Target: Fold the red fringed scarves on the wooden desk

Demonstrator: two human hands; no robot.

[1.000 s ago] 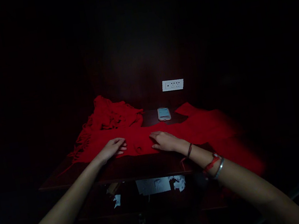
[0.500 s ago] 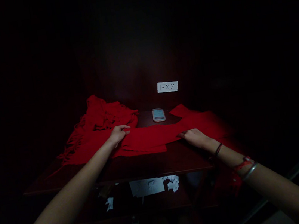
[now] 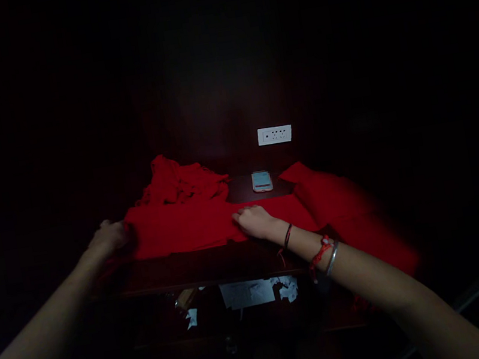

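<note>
A long, flat strip of red, soft-looking cloth (image 3: pixel 179 231) is laid across the dark reddish-brown worktop (image 3: pixel 217 265), along its front part, and is being handled at two places. Its left end is met by the left hand (image 3: pixel 109 235), whose fingers are bent in against the cloth's edge; because of the dim light, it cannot be told whether the edge is pinched or only touched. The right hand (image 3: pixel 256 220) is rested on the strip farther to the right, with the fingers curled downward and held close to one another; whether any cloth is gripped beneath them is hidden. The step in hand is judged to be the straightening and folding of the strip, since its surface is mostly smooth and straight-edged between the two hands. For the next move, a steady hold at the left end seems to be called for, with the front edge kept in line and the layers left unrumpled. Care also seems needed on the right, where a broad sheet of red fabric (image 3: pixel 343 199) is draped past the side of the worktop and could be dragged; whether it is joined to the strip cannot be told. Behind the strip, a crumpled heap of red fabric (image 3: pixel 176 180) and a pale-screened rectangular phone (image 3: pixel 261 181) are seen, well apart from the fingers.
</note>
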